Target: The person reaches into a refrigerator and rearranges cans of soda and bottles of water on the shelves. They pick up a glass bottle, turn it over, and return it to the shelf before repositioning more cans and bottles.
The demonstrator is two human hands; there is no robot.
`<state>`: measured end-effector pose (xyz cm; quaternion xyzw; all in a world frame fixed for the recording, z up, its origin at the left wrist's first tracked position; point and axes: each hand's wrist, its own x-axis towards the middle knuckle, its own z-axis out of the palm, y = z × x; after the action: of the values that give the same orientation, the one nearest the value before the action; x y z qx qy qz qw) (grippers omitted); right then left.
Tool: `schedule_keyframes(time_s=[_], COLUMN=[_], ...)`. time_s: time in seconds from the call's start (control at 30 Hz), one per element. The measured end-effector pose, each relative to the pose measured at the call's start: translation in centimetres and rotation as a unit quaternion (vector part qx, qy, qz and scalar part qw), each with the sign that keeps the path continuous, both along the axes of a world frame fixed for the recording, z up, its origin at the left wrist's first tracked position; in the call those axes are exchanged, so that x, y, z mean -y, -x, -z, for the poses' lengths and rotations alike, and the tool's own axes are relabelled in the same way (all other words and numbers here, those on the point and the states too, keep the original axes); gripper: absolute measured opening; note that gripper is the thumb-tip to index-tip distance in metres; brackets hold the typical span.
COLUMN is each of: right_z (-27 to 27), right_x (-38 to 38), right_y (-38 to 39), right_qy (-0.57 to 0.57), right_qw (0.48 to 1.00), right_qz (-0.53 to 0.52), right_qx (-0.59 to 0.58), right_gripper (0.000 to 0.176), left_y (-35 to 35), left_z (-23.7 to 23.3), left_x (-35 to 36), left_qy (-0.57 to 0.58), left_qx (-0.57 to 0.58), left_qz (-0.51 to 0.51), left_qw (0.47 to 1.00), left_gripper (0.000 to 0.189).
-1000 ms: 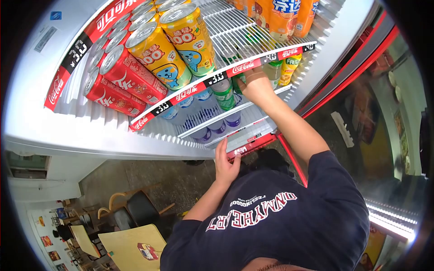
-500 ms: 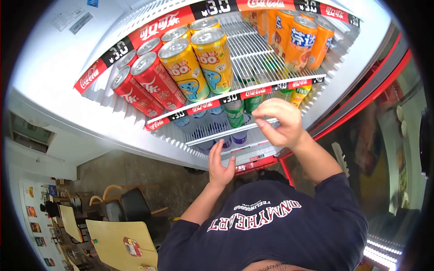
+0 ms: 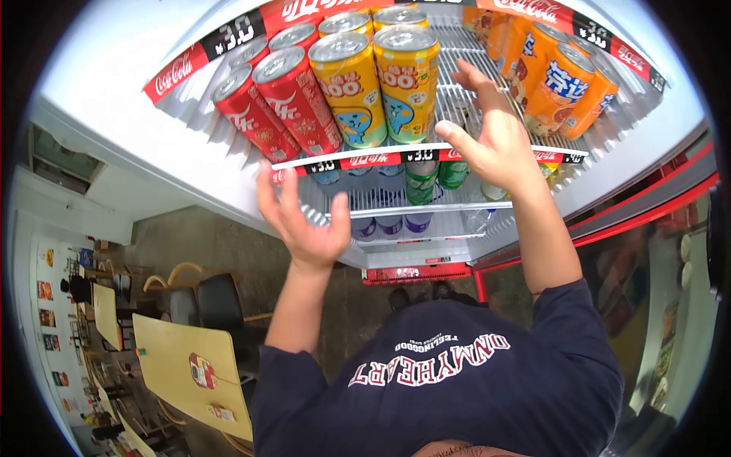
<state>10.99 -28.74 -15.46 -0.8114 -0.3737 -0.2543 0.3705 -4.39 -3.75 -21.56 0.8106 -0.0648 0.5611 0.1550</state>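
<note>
My left hand (image 3: 306, 230) is raised with its fingers spread, holding nothing. Its fingertips are at the left end of the shelf's price strip (image 3: 365, 161), below the red Coca-Cola cans (image 3: 298, 103). Farther right, my right hand (image 3: 493, 137) is open and reaches over the wire shelf (image 3: 455, 55), thumb and fingers apart. It is between the yellow drink cans (image 3: 406, 84) on its left and the orange Fanta cans (image 3: 562, 87) on its right. The cans stand upright in rows, their lids showing.
Below, another shelf holds green cans (image 3: 421, 181) and purple-labelled bottles (image 3: 418, 222). A red-framed glass door (image 3: 601, 228) stands open at the right. Behind on the left are a yellow table (image 3: 186, 343) and black chairs (image 3: 219, 308).
Both hands have risen toward the upper shelf. My left hand has moved left to the shelf's end; my right hand has opened from a pinch and reached past the price strip.
</note>
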Motion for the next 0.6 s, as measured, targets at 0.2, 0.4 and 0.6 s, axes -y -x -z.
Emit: schedule_keyframes(time_s=[0.2, 0.4, 0.6], right_z=[0.1, -0.2, 0.0], right_x=[-0.6, -0.7, -1.0], right_y=[0.3, 0.6, 0.8], right_qy=[0.072, 0.093, 0.109], right_qw=[0.995, 0.992, 0.989], right_qz=[0.061, 0.075, 0.102], right_qx=[-0.019, -0.037, 0.005], right_gripper=[0.096, 0.095, 0.092], left_y=[-4.2, -5.6, -7.0], left_z=[-3.3, -3.6, -3.1], left_x=[-1.2, -2.6, -1.9], left_qy=[-0.042, -0.062, -0.067], left_qx=[0.09, 0.09, 0.09], left_qz=[-0.002, -0.03, -0.034], left_qw=[0.995, 0.994, 0.993], left_gripper=[0.085, 0.075, 0.072])
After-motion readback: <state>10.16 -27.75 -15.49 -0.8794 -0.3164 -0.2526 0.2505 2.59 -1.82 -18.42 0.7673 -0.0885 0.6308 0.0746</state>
